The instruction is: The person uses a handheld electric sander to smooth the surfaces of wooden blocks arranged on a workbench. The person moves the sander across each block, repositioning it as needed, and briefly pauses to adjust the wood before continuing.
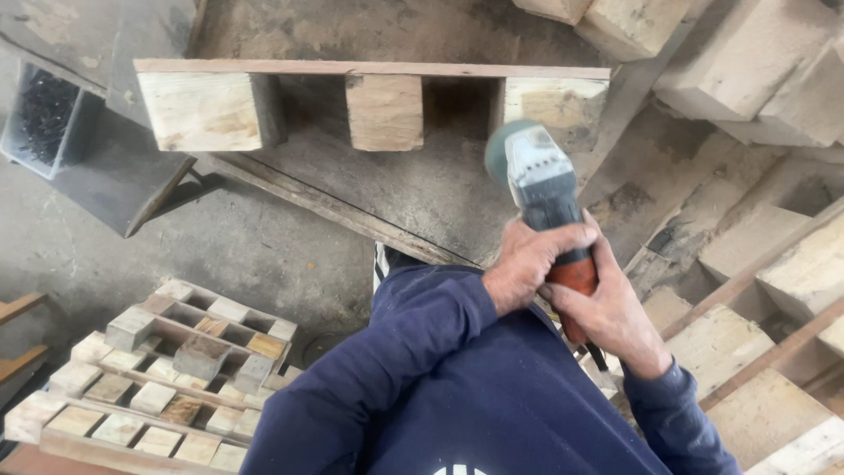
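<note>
Far left: a clear box of dark screws or nails (44, 114) sits on a dark bench (114, 176), cut off by the left edge. Below it, stacked pallet parts (167, 369) with small wood blocks lie on the concrete floor (237, 246). Top centre: a thin board with three blocks (378, 101) under it lies on a worn worktop (422, 193).

Right of centre: the angle grinder (545, 198), grey-and-white head, orange-red rear body, held over the worktop just below the right-hand block. Its disc is blurred; can't tell if it touches wood. The left hand (532, 259) wraps the body from the left, fingers curled tight around it. The right hand (611, 312) grips the orange rear from below and right, fingers closed on it. Hands hide much of the body. Dark blue sleeves and torso fill the bottom centre.

Right: a heap of wood blocks and slats (756, 255), running off the right and top edges, close beside the right hand. Open room lies left of the grinder, over the worktop and floor.
</note>
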